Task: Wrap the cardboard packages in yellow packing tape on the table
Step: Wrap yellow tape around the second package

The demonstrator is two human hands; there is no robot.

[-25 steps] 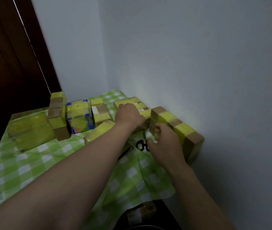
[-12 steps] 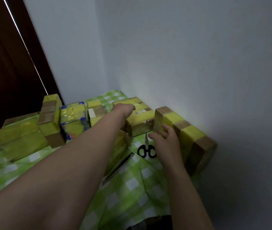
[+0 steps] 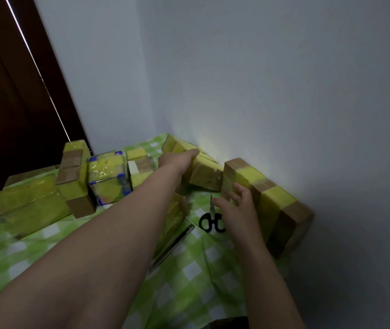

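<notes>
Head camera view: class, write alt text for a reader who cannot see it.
A person's left hand rests on a yellow-taped package by the wall, while the right hand touches a striped package beside black scissors.

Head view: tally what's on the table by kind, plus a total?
Yellow-taped packages: 7, one mostly hidden under an arm
Blue-cornered box: 1
Scissors: 1
Dark flat strip: 1, too dim to identify
Total: 10
</notes>
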